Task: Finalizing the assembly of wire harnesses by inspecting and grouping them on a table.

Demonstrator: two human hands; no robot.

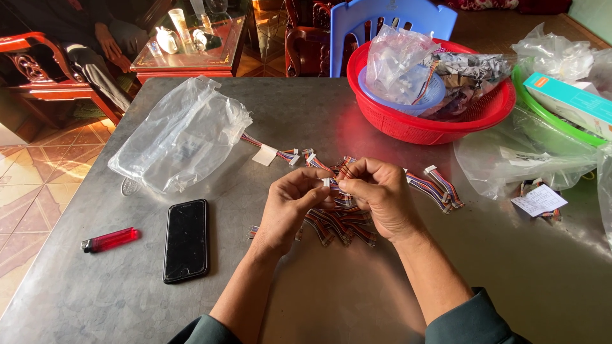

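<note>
At centre frame a small white connector (326, 182) on a multicolour wire lead is pinched between the left hand (290, 207) & right hand (381, 194), both closed on it, over the wire pile (338, 223) on the worktop (357, 299); thin wires could prob. be pulled from the plug if tugged; grip may slip, piece lost in pile.

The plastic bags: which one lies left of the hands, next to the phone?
The big clear bag, alone on the table's left side above the black phone. The other bags sit right, by the red basket.
</note>
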